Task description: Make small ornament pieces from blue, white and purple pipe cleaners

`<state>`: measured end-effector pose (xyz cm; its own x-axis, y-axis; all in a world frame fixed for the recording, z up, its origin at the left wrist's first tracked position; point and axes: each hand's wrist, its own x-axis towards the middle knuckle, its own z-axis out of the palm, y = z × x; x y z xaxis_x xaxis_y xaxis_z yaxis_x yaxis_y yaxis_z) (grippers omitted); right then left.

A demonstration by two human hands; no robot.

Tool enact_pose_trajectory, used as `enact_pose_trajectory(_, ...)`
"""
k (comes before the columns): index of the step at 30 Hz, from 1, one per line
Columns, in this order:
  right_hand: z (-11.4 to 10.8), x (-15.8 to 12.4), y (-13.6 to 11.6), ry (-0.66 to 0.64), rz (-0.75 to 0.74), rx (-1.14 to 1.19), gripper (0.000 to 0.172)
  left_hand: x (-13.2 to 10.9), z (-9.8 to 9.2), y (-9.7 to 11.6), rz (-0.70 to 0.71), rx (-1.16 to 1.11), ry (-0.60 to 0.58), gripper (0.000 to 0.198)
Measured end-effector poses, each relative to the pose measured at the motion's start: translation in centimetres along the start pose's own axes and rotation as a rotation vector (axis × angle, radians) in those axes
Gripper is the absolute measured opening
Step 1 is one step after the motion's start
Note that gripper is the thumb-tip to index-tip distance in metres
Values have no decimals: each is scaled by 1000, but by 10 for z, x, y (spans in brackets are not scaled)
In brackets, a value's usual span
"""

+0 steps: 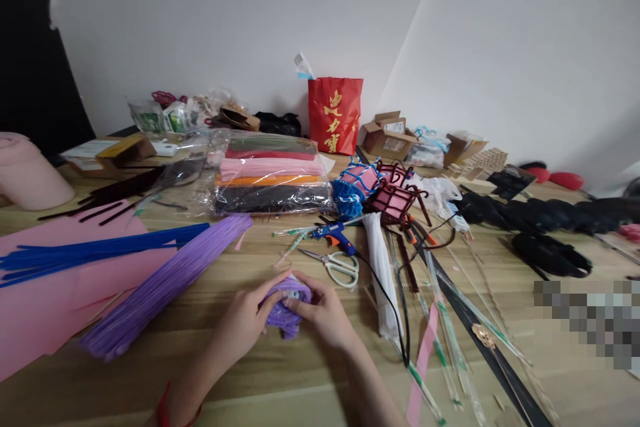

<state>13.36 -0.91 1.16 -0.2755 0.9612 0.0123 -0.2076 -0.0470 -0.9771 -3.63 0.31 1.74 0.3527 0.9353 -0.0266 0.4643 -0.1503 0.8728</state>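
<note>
Between my two hands sits a small purple rounded piece, wound from fuzzy stems, with a whitish-blue centre showing. My left hand grips its left side, thumb reaching to the middle. On the right side my right hand holds it, thumb pressed near the centre. Scissors with pale handles lie just beyond my right hand, beside a blue glue gun. A long bundle of purple stems lies to the left of my left hand.
Blue stems lie on pink sheets at left. A clear bag of coloured stems, a red bag and blue and brown woven pieces stand farther back. White stems, a black cable and glue sticks lie right.
</note>
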Motion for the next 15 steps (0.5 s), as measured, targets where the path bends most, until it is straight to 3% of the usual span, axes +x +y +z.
enact_pose_trajectory(5,6,-1,5,85,9,-3,41,1,2,-1,151,166,129,37)
enact_pose_trajectory(9,9,0,12,174,10,-14,33,1,10,-3,189,220,175,38)
enact_pose_trajectory(13,8,0,12,257,-15,-57,38,1,17,-4,209,238,227,40)
enact_pose_trajectory(15,6,0,11,228,-7,-85,43,2,16,-5,185,242,224,40)
